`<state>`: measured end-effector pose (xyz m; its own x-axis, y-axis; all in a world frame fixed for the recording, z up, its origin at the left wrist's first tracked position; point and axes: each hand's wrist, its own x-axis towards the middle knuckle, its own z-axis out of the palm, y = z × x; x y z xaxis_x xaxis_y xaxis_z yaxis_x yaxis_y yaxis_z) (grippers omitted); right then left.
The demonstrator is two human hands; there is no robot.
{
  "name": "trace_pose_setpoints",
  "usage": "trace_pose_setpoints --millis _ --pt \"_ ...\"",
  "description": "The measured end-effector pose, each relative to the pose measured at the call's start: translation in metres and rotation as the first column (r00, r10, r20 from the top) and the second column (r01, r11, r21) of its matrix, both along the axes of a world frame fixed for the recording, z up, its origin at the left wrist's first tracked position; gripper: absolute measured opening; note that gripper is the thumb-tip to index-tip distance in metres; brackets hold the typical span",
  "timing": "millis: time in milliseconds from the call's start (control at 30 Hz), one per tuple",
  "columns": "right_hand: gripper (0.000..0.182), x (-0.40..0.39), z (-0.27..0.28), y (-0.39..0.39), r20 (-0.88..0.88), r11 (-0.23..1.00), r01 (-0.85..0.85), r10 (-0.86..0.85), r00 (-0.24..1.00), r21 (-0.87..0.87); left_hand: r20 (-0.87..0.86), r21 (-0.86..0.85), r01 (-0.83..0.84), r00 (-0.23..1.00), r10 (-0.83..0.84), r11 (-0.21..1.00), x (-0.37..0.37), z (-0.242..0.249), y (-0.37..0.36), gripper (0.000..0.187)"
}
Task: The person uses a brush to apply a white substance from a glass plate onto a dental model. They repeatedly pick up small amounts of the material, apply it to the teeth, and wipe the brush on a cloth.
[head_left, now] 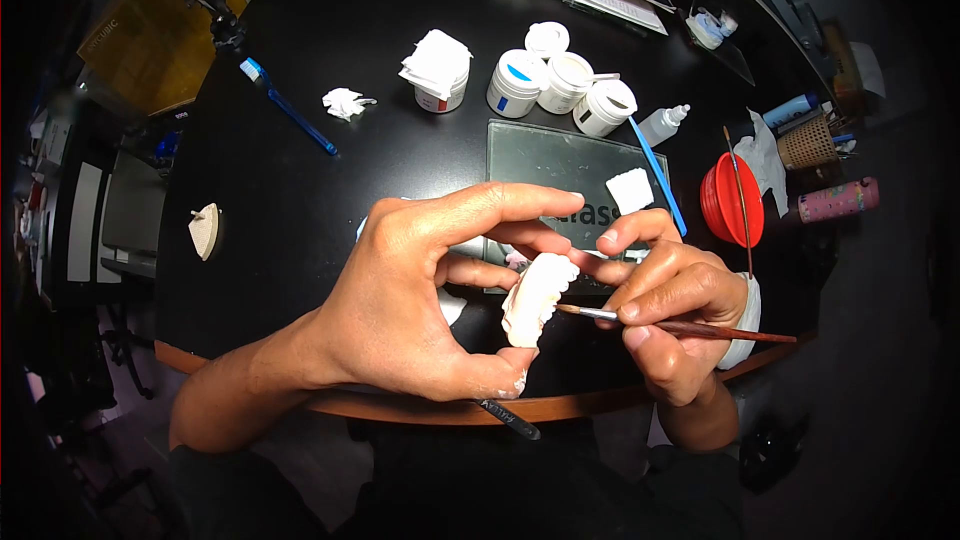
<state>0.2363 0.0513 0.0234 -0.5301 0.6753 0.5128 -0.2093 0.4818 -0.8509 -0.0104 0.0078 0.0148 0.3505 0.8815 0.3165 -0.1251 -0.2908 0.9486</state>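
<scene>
My left hand [420,280] grips a white dental model [538,298] with a row of teeth, thumb under its lower end and fingers curled over the top. White residue marks the thumb tip. My right hand [670,310] pinches a fine paintbrush [700,329] with a dark red wooden handle and a metal ferrule. The brush tip points left, right at the teeth. Behind both hands lies a glass slab [530,155] with dark lettering, partly hidden, and a folded white tissue [629,190] on it.
Several white jars [517,83] stand at the back, one topped with tissue [437,65]. A blue stick [658,178] leans by a dropper bottle [664,125]. Right is a red rubber bowl [731,198] with another brush [740,200] across it; left, a blue toothbrush [288,107].
</scene>
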Motion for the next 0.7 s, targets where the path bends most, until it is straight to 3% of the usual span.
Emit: trace_pose_setpoints --millis 700 --pt "0.019 -0.0048 -0.0014 -0.0059 0.012 0.995 0.047 -0.048 0.999 0.094 -0.045 -0.022 -0.044 0.998 0.043 0.999 0.0 0.0001 -0.0014 0.085"
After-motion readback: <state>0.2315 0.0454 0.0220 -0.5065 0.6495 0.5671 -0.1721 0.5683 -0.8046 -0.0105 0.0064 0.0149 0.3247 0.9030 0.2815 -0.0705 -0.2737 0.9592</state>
